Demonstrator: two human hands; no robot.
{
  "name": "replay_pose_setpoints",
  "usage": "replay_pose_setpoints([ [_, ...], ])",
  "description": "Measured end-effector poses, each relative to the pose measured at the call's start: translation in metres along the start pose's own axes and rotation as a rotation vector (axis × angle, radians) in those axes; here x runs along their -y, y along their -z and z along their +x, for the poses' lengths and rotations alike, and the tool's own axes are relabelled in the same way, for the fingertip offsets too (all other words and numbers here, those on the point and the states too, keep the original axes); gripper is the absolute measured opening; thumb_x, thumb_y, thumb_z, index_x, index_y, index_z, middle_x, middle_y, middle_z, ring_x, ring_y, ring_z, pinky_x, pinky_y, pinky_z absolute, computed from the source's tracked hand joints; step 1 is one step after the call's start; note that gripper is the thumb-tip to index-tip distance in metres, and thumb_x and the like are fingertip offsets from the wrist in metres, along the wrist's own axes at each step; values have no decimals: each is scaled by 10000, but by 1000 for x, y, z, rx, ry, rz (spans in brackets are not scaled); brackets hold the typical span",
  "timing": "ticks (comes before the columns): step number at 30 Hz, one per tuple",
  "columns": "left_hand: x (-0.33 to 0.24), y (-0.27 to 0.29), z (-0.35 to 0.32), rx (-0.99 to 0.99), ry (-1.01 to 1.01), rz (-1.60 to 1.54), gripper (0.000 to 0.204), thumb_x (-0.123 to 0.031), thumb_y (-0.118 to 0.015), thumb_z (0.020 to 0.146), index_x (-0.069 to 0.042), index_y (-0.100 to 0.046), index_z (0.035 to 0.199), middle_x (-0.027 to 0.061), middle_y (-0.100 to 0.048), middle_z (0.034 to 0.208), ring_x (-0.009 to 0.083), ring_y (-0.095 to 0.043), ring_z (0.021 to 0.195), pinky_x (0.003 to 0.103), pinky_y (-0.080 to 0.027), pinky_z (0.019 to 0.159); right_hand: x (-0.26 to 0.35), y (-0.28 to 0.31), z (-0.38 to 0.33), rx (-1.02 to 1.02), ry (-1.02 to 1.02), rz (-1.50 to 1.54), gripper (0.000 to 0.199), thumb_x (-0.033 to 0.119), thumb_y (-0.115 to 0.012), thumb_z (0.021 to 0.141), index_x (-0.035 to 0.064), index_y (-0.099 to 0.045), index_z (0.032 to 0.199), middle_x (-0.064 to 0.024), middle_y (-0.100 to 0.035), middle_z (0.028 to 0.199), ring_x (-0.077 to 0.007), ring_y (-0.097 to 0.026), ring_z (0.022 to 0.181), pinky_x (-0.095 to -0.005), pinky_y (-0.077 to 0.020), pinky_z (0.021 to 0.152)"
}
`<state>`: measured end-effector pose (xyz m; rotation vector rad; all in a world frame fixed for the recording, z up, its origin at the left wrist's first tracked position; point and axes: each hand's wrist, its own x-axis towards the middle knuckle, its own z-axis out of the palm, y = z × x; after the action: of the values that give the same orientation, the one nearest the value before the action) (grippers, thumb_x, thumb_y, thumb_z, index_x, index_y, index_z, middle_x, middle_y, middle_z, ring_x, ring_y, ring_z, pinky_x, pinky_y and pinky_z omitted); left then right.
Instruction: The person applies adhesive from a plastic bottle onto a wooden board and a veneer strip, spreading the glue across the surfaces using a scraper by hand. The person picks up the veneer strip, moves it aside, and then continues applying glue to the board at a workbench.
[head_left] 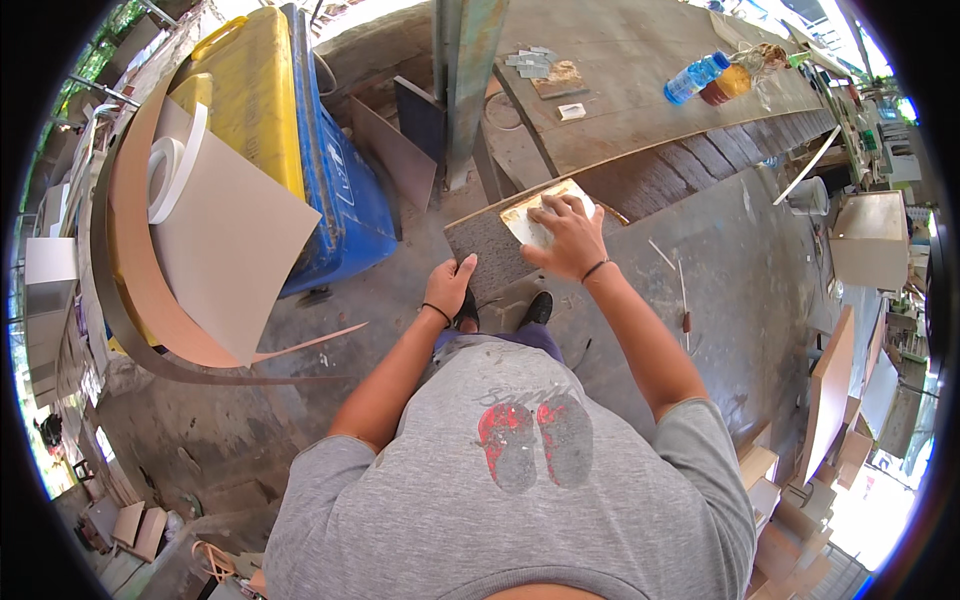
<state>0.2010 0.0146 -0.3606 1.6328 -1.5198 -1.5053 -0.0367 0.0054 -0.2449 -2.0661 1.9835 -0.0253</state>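
My left hand (449, 287) grips the near left corner of a dark, rough-faced board (482, 248), with the thumb on top. The board reaches from this hand toward the workbench (630, 115). My right hand (572, 238) has its fingers bent over a small flat wooden piece (522, 225) with a worn white face and yellowish edges. That piece rests on the dark board, and the hand partly covers it. The fingertips press on its upper face. Both hands are in front of me, the right one a little farther out.
A blue bin (345, 190) with a yellow lid (245, 100) stands left, beside a large curved strip (135, 220) and a pale sheet (235, 240). A metal post (465, 90) rises ahead. A blue-capped bottle (697, 78) lies on the bench. A screwdriver (686, 320) lies on the floor.
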Motion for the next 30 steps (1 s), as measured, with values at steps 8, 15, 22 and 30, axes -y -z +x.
replay_pose_setpoints([
  [8,9,-4,3,-16,-22,12,528,-453,-617,944,-2,-558,676,1,-469,611,84,-411,625,308,-373,563,1,-16,13,38,-29,-31,625,553,-651,682,242,-667,1223,-41,-510,1424,-270,-383,1369,-735,-243,1020],
  [15,-1,-2,-1,-35,-58,6,564,-477,-607,940,5,-521,659,47,-430,583,119,-392,599,345,-372,557,3,3,14,83,-49,-41,668,573,-649,681,234,-648,1257,-47,-504,1424,-269,-385,1367,-741,-235,1033],
  [22,3,-3,1,-65,-77,63,577,-476,-609,937,16,-513,651,62,-420,583,126,-396,597,351,-371,556,-1,-5,19,74,-58,-33,671,574,-647,688,234,-643,1266,-46,-495,1432,-270,-376,1370,-745,-233,1033],
  [30,-1,-3,-2,-62,-52,40,596,-484,-611,933,23,-490,645,89,-402,579,139,-383,593,363,-366,554,-7,-10,22,46,-69,-14,633,523,-679,659,234,-665,1221,-37,-494,1431,-259,-378,1360,-705,-267,1001],
])
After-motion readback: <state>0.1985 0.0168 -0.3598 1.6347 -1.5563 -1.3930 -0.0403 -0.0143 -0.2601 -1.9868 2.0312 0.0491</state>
